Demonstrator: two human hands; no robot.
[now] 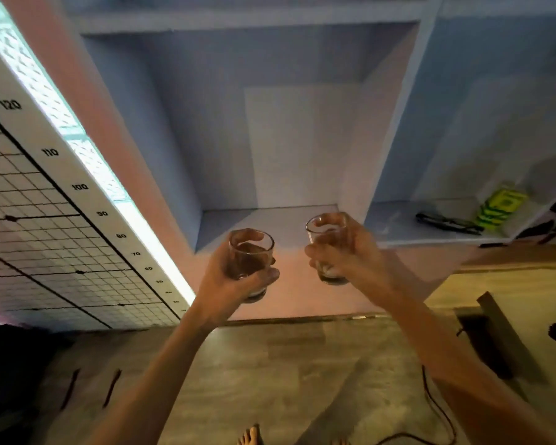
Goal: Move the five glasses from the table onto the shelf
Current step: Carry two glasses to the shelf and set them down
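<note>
Presently, findings as follows.

Left hand (238, 277): fingers wrapped round the left glass (251, 261), thumb across the near wall, other fingers behind it; carried upright, short of the shelf's front edge.

Right hand (344, 252): fingers curled round the right glass (329, 248), pressing its far side, thumb low on the near wall; upright, level with the front edge towards the right corner of the bay.

Reason for grip: judged that each side-wrap leaves the base free, so a glass can be set flat without re-gripping; the upright carry suits that.

Contents: both glasses look empty, though the dark tint through the left one may only be the hand behind it.

Shelf (264, 220): bare floor across the middle bay; no glass seen standing on it.

Edges: left wall and right divider (360, 175) bound the bay; the right glass sits close to the divider, so the knuckles have little side room there.

Open room: ample height under the board above, and full depth to the back panel; judged enough for both glasses side by side, with space for more.

Neighbouring bay: spectacles (446, 223) and a yellow-green pack (503, 203) lie beyond the divider, clear of the path.

Remaining glasses: table not in view; count outstanding cannot be told.

Risk: judged the rims may clink if the hands converge.
</note>
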